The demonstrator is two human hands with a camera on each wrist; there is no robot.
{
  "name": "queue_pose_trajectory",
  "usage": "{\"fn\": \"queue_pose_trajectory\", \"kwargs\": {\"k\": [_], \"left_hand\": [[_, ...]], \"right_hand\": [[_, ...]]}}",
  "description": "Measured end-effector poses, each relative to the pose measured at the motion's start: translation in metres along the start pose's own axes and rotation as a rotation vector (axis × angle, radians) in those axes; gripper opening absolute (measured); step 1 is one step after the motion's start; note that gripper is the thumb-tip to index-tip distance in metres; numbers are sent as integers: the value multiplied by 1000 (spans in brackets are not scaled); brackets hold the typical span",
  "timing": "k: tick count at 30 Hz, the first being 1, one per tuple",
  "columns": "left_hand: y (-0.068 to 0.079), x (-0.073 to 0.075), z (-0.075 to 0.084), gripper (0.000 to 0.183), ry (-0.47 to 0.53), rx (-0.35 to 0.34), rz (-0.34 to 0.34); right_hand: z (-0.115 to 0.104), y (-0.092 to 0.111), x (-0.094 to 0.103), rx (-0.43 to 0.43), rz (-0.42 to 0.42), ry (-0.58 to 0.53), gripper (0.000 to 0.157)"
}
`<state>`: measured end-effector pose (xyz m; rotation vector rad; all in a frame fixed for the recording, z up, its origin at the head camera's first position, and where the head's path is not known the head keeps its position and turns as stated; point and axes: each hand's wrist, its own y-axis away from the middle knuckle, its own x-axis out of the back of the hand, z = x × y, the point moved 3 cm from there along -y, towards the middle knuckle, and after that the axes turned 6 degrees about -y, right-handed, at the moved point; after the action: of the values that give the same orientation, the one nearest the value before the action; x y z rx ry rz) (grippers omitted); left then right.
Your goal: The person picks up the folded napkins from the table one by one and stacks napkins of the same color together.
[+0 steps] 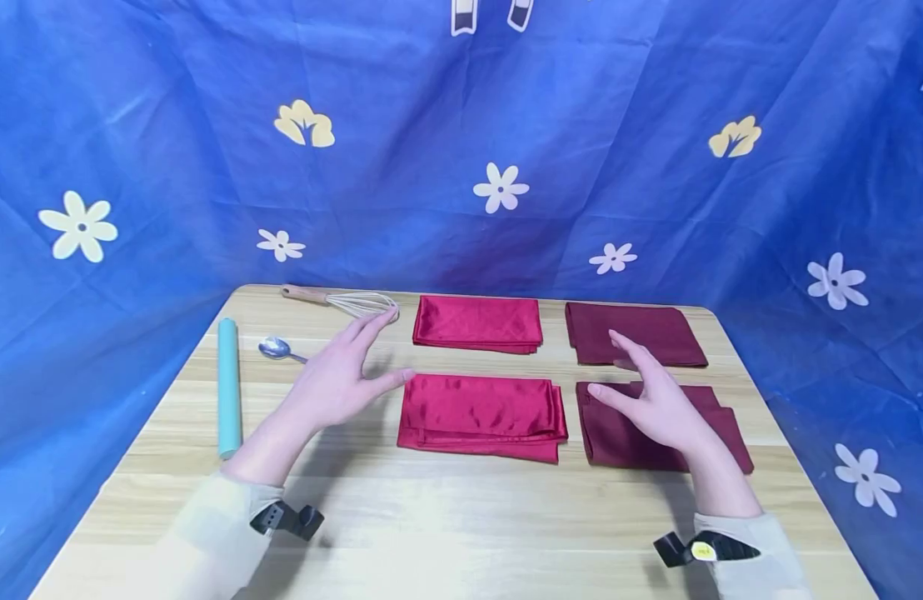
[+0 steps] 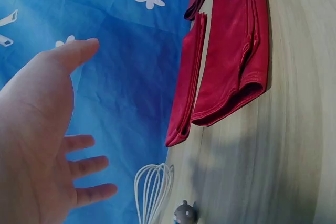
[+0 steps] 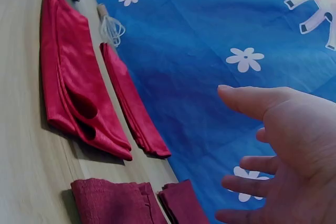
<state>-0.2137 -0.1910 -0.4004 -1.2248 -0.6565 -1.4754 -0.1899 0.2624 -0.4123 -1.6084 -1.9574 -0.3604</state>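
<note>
Two folded shiny red cloths lie at the middle of the table, a back red cloth (image 1: 478,322) and a front red cloth (image 1: 480,412). To their right are two folded dark maroon cloths, a back one (image 1: 649,333) and a front one (image 1: 712,417). My left hand (image 1: 345,375) hovers left of the front red cloth, its fingers spread and nothing in them. Over the front maroon cloth hangs my right hand (image 1: 664,408), thumb and fingers apart, holding nothing. Both wrist views show the palms bare and raised above the table (image 2: 299,145).
A whisk (image 1: 341,300) with a wooden handle lies at the back left. Below it is a metal spoon (image 1: 276,347), partly hidden by my left hand. A turquoise rod (image 1: 228,387) lies along the left edge. A blue patterned curtain (image 1: 401,183) hangs behind the table.
</note>
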Motion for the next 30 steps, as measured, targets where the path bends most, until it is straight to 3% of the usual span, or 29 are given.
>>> {"fn": "queue_pose_trajectory", "kwargs": {"k": [11, 15, 24, 30], "left_hand": [[5, -11, -5, 91, 196, 17, -29], [6, -15, -4, 91, 264, 23, -60], [7, -30, -7, 82, 418, 112, -112], [8, -43, -9, 75, 432, 127, -137]], "right_hand": [[9, -6, -15, -55, -26, -183, 85], [12, -7, -20, -67, -34, -192, 85], [16, -11, -35, -94, -64, -251, 73], [22, -15, -47, -147, -85, -270, 72]]}}
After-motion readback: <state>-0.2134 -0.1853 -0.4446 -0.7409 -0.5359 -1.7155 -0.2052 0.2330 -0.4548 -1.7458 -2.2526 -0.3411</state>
